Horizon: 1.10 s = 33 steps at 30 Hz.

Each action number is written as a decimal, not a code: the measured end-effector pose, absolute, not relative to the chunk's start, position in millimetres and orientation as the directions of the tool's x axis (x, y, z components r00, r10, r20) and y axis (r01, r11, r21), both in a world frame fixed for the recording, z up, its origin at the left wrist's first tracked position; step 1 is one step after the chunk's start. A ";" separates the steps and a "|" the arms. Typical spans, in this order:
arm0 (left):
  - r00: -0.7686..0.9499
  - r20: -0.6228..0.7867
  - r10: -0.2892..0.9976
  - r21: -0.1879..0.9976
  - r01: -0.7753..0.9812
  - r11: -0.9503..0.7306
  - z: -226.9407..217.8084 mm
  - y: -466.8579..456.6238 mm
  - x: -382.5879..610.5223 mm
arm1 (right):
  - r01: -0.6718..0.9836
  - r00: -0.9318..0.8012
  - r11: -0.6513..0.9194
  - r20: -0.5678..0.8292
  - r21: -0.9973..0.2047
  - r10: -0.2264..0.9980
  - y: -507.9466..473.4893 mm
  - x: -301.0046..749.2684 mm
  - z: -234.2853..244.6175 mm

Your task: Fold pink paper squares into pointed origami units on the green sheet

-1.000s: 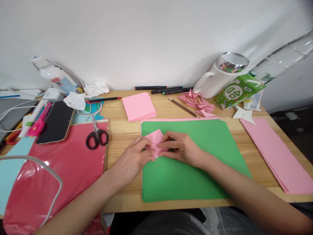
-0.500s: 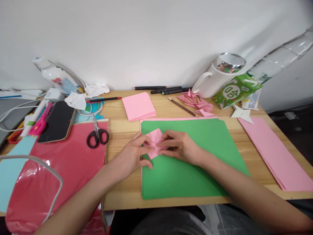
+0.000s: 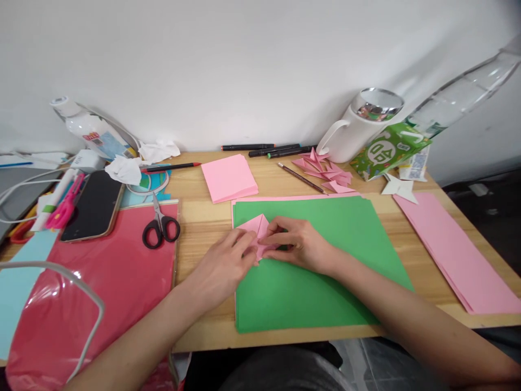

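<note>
A small pink origami paper (image 3: pixel 255 223) with creases lies at the left side of the green paper sheets (image 3: pixel 321 298). My left hand (image 3: pixel 228 262) covers its lower left part, with bent fingers and thumb closed on it. From the right, my right hand (image 3: pixel 297 241) pinches its other edge between thumb and fingers. The fingers hide much of the folded paper's middle. Behind it sits a stack of square pink paper (image 3: pixel 230 178). Several folded pink paper pieces (image 3: pixel 325 171) are heaped at the back right.
Black-handled scissors (image 3: pixel 160 224) lie on a red plastic folder (image 3: pixel 109 293) at left, near a phone (image 3: pixel 93 206). Pens (image 3: pixel 274 152) and a pencil (image 3: pixel 302 178) lie behind. A white mug (image 3: pixel 358 127), green packet (image 3: pixel 388 152) and pink strips (image 3: pixel 456 252) are at right.
My left thumb has come up from the green sheet to the paper's lower edge, and my left fingers have closed over more of it. The right hand keeps its pinch.
</note>
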<state>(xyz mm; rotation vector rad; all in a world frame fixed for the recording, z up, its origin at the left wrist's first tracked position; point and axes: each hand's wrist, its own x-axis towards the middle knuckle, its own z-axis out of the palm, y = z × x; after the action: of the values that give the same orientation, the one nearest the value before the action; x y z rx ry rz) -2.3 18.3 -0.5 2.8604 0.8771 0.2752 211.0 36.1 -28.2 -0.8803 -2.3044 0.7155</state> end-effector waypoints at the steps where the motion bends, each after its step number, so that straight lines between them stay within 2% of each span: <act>1: 0.828 0.129 0.546 0.140 0.530 -0.837 0.1 18.1 -2.2 | 0.412 -0.627 0.639 0.308 -0.649 0.716 36.2 211.2 -27.8; 6: 0.851 0.046 0.523 0.055 0.521 -0.852 0.4 19.4 -2.8 | 0.354 -0.648 0.614 0.289 -0.705 0.705 39.3 215.2 -23.8; 11: 0.842 -0.035 0.538 0.088 0.539 -0.838 0.8 19.9 -2.1 | 0.323 -0.712 0.587 0.218 -0.742 0.667 45.8 223.8 -18.1; 18: 0.834 -0.037 0.550 0.116 0.550 -0.827 2.4 19.9 -3.0 | 0.300 -0.773 0.620 0.196 -0.725 0.603 49.2 228.4 -12.6; 21: 0.835 -0.012 0.550 0.111 0.548 -0.829 -1.1 19.1 -4.3 | 0.331 -0.784 0.638 0.173 -0.695 0.596 48.5 228.3 -11.1; 26: 0.838 0.042 0.544 0.166 0.531 -0.831 -12.9 17.2 -5.3 | 0.373 -0.810 0.694 0.149 -0.616 0.567 49.5 231.3 -12.6; 33: 0.841 -0.066 0.538 0.072 0.541 -0.838 -0.5 16.8 -1.3 | 0.422 -0.825 0.757 0.136 -0.499 0.549 46.8 239.6 -14.2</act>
<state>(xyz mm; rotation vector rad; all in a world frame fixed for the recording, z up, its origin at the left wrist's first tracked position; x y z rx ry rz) -1.3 16.8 -0.5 2.9295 0.8603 -0.0661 239.6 46.8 -14.2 -0.7567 -2.6814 0.6650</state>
